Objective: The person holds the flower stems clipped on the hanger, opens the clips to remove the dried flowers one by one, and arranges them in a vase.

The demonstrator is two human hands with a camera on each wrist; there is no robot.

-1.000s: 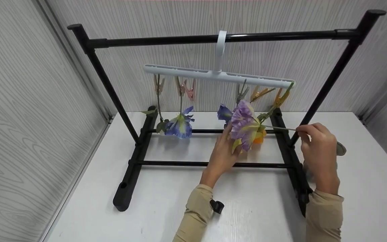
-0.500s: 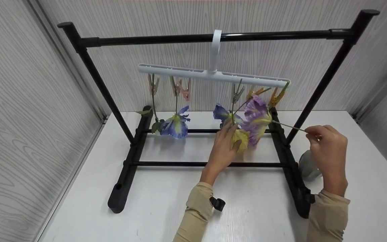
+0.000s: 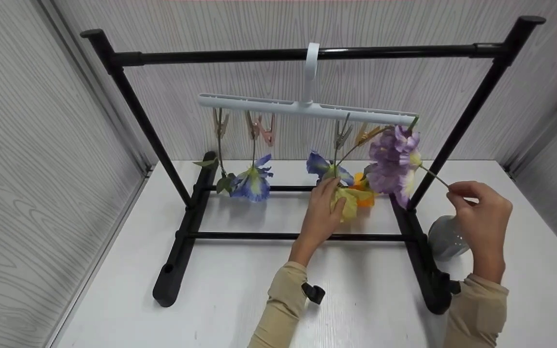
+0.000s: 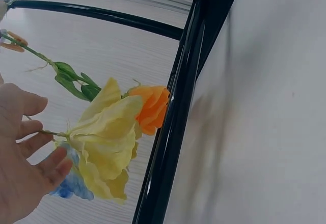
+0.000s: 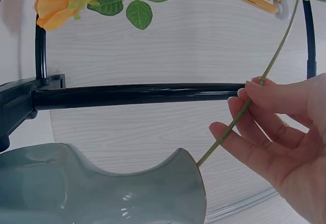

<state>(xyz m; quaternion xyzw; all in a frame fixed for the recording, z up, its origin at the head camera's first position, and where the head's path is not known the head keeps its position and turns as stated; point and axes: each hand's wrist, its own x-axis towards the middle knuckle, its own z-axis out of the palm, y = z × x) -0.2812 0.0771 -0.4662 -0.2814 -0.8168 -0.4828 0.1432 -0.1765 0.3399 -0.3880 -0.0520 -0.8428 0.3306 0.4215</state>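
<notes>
My right hand (image 3: 484, 217) pinches the stem of a purple flower (image 3: 392, 157) between thumb and fingertips, right of the hanging flowers. In the right wrist view the stem (image 5: 279, 46) runs down past the fingers, its lower end overlapping the lip of a grey-green vase (image 5: 137, 188). My left hand (image 3: 324, 212) reaches to a yellow flower (image 3: 348, 208), fingers loosely extended beside its thin stem. Behind it hang a blue flower (image 3: 324, 166) and an orange flower (image 4: 153, 109). The purple bloom overlaps the right end of the pale hanger (image 3: 259, 104).
A black rack (image 3: 211, 58) carries the hanger on its top bar. Clothespins (image 3: 341, 135) hold stems beneath it. Another blue flower (image 3: 254, 181) and a leafy stem (image 3: 225, 181) hang at the left. The vase stands outside the rack's right foot (image 3: 433, 290).
My right hand has moved right, drawing the purple flower away from the left hand and across the hanger's right end. The yellow and orange flowers show more. My left hand stays nearly in place.
</notes>
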